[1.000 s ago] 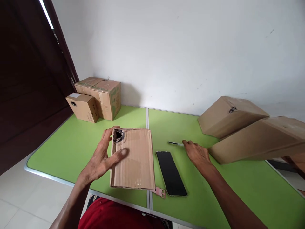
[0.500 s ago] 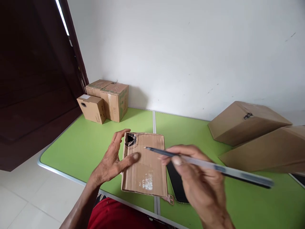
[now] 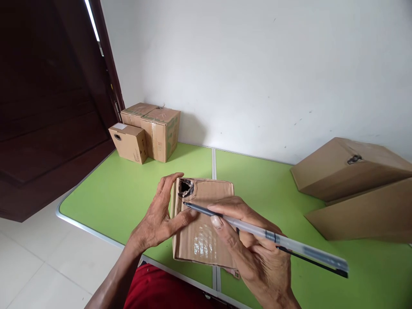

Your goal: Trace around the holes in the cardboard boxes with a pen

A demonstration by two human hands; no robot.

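Note:
A small brown cardboard box (image 3: 210,191) is tilted up over the front of the table, gripped along its left side by my left hand (image 3: 159,216), thumb lying across its face. Near the box's upper left corner is a ragged hole (image 3: 185,188) with blackened edges and a faint curved line beside it. My right hand (image 3: 254,244) pinches a pen (image 3: 254,227) with a clear barrel and dark grip. The pen's tip is at the box face just below the hole; whether it touches I cannot tell. Shiny tape covers the lower face.
On the green folding table (image 3: 96,189), a small carton (image 3: 128,143) and a larger carton (image 3: 157,133) stand at the back left. Two more cardboard boxes (image 3: 341,167) are at the right. A pinkish buckle-like piece (image 3: 236,273) shows below the held box.
My right hand has brought the pen left and closer to the box, its tip now near the hole. My left hand keeps its hold. The view has shifted slightly.

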